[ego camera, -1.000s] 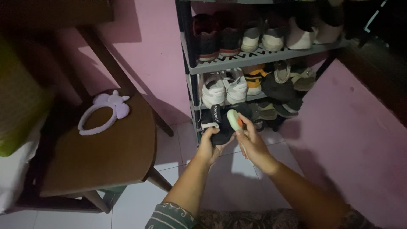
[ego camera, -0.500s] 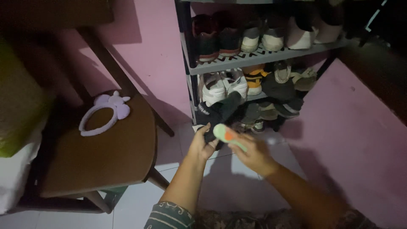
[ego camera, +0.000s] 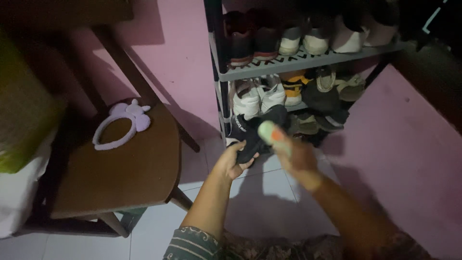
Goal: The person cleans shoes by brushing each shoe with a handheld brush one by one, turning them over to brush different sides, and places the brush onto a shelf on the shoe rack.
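Now higher than before, brush [ego camera: 269, 132] and black shoe [ego camera: 252, 135] nearer the rack [ego camera: 298, 62].

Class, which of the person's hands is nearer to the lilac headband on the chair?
Left. The left hand, gripping the black shoe, is closer to the headband; the right hand is farther off.

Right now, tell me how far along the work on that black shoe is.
Midway, it seems. Done: the black shoe is off the shoe rack and held up in the left hand. In hand: the right hand holds a pale green brush with an orange spot against the shoe. Left: how clean the shoe is cannot be told in this dim light; other shoes sit on the rack.
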